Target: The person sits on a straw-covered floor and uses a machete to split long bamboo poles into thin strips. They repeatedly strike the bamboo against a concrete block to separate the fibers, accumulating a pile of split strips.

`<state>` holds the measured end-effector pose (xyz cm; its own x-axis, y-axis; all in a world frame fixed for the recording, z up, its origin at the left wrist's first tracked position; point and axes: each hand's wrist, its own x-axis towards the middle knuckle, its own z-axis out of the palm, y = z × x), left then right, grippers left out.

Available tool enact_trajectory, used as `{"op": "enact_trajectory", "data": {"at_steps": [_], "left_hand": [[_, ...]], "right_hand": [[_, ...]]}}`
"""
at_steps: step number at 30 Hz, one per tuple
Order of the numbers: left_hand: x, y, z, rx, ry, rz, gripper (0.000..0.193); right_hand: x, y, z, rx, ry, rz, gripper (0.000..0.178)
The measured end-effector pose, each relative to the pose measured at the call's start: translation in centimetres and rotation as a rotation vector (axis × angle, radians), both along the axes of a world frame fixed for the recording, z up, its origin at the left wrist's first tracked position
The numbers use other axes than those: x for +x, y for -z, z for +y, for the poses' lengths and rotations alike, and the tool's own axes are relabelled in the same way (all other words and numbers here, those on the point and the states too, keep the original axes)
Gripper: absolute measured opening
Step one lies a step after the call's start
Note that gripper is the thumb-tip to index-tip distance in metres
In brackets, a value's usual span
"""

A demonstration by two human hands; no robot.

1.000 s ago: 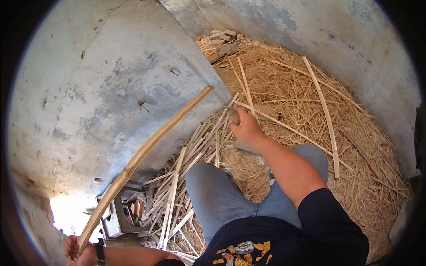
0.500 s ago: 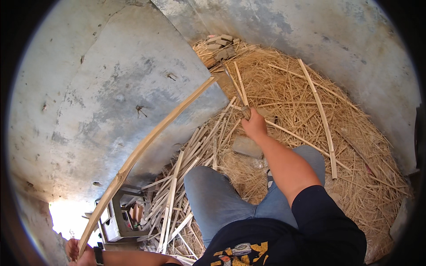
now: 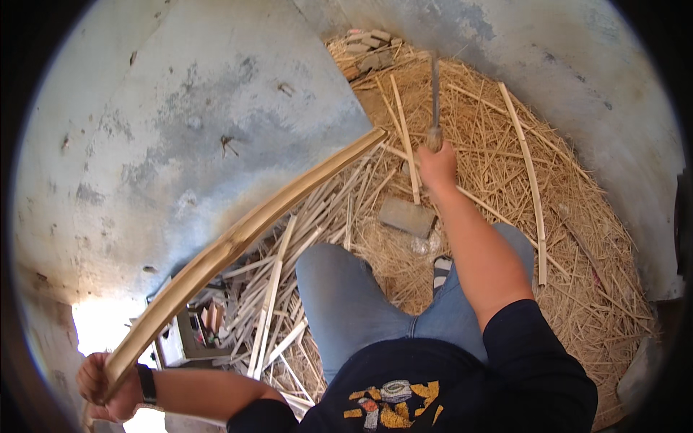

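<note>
At the lower left my left hand [image 3: 95, 379] is closed round the near end of a long split bamboo strip [image 3: 234, 242]. The strip slants up and to the right, its pale inner face partly turned toward me, and its far end reaches in front of the wall corner. My right hand [image 3: 438, 169] grips the handle of a long, narrow-bladed knife [image 3: 435, 97]. The blade points away from me, above the shavings and apart from the bamboo. Motion slightly blurs the blade.
Bamboo shavings [image 3: 491, 173] cover the floor, with cut strips [image 3: 527, 166] on them. Split sticks [image 3: 289, 289] are heaped left of my knees. A brick [image 3: 406, 216] lies between my feet and the knife. A plastered wall [image 3: 180, 137] stands close on the left; a small open box [image 3: 180, 339] sits beneath it.
The knife has swung upright and moved right, away from the bamboo's far end. The bamboo strip has rolled to show more of its face, and its far end has shifted right. My left hand has risen.
</note>
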<state>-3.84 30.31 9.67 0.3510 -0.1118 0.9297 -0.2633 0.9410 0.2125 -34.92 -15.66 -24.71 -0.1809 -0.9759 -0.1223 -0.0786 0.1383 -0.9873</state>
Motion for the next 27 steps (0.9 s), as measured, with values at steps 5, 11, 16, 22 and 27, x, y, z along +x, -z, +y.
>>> {"op": "enact_trajectory", "data": {"at_steps": [5, 11, 16, 22, 27], "left_hand": [[-2.9, 2.8, -10.8, 0.194, -0.008, -0.081, 0.039], [-6.6, 11.0, -24.3, 0.396, 0.228, -0.079, 0.046], [-6.1, 11.7, -27.0, 0.484, 0.317, -0.065, 0.041], [-8.6, 9.4, -29.9, 0.629, 0.105, 0.244, 0.034], [-5.4, 9.0, -31.4, 0.639, 0.297, 0.269, 0.039]], "right_hand": [[-0.4, -1.2, -0.6, -0.037, -0.005, -0.149, 0.02], [-0.8, -2.1, 0.0, -0.067, -0.033, -0.004, 0.021], [-0.3, -2.4, 0.4, -0.066, -0.108, 0.037, 0.021], [0.6, -2.3, 1.0, -0.063, -0.235, 0.009, 0.019], [1.8, -2.8, 3.3, -0.151, -0.4, -0.039, 0.023]]}}
